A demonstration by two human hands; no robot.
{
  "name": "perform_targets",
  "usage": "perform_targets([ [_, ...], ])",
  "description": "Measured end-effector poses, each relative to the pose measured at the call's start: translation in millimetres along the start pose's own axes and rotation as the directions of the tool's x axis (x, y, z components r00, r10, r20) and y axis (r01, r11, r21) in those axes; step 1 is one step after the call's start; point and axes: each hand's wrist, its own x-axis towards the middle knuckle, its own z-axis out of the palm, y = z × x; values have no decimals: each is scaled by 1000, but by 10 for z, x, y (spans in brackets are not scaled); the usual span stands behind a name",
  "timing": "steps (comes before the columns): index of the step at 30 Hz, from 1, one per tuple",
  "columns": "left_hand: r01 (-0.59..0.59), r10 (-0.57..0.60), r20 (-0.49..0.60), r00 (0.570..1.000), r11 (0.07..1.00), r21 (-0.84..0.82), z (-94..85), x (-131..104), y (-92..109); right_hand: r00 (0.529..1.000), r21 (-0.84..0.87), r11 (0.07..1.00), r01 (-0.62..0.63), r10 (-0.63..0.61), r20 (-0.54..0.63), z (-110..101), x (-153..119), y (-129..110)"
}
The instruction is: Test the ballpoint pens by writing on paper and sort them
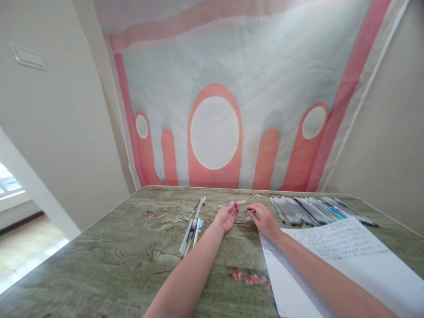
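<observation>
Near the middle of the table, my left hand (228, 217) is closed on a thin whitish pen (240, 202), which lies crosswise over its fingertips. Just to the right, my right hand (264, 217) pinches a small dark piece (251, 210), perhaps a pen cap; it is too small to name surely. The two hands are close but apart. Left of them lies a small group of pens (192, 234), some whitish and one with a light blue part. A long row of pens (308, 211), mostly clear with dark tips and some blue, lies to the right of my right hand.
Sheets of handwritten white paper (371, 274) lie under my right forearm, at the front right. The wooden-patterned table (109, 260) has pink flower prints. Behind its far edge hangs a pink and grey cloth (215, 66). Walls stand on both sides.
</observation>
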Motion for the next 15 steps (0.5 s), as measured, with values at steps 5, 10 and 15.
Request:
perform_targets([
  [5,3,-4,17,1000,999,36,-5,-1,-33,962,90,972,-217,229,-152,-30,-7,76],
  [10,2,-3,27,1000,998,63,1,-9,-58,951,132,953,-272,288,-115,-39,-6,42],
  [15,10,-15,49,999,995,100,6,-17,-74,956,116,957,-267,278,-91,-27,-14,39],
])
